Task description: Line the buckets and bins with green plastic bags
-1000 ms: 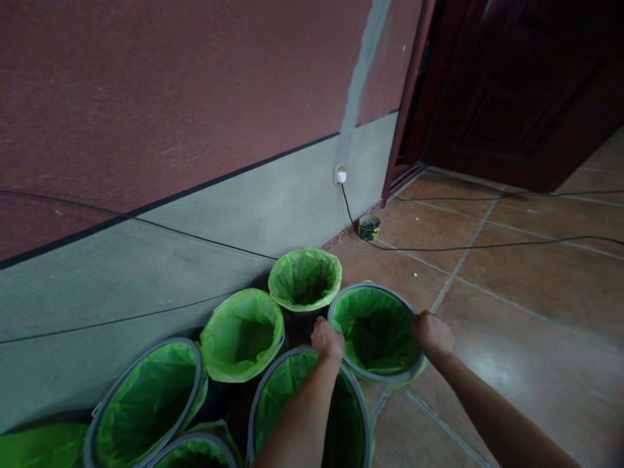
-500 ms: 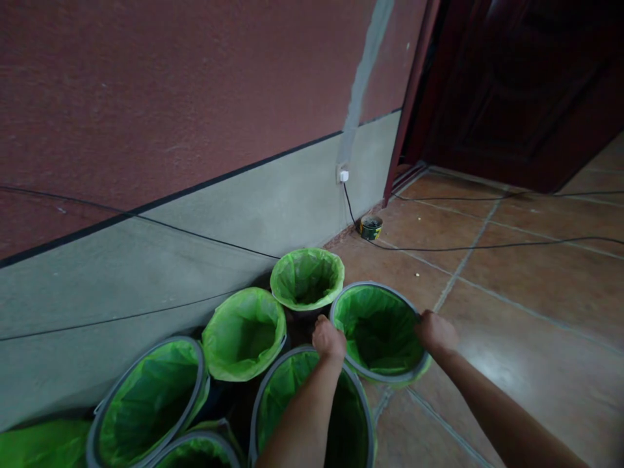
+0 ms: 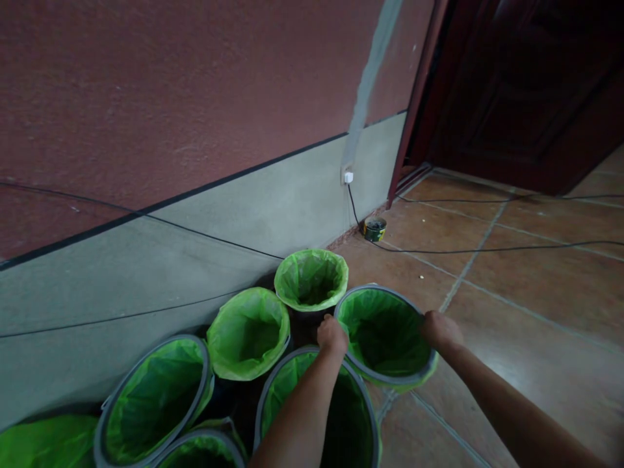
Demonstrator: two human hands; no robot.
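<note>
Tiled floor [image 3: 536, 286], both hands [image 3: 332, 333] gripping green-lined bin [image 3: 390, 376]

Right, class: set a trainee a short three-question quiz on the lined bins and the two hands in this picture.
1. True or false: both hands grip the rim of one grey-rimmed round bin with a green plastic liner.
2. Which hand is on the side nearer the wall: A left hand, B right hand?
3. What small object stands on the brown tiled floor below the white wall plug?

Key: 1 true; 2 A; 3 a small round tin.
</note>
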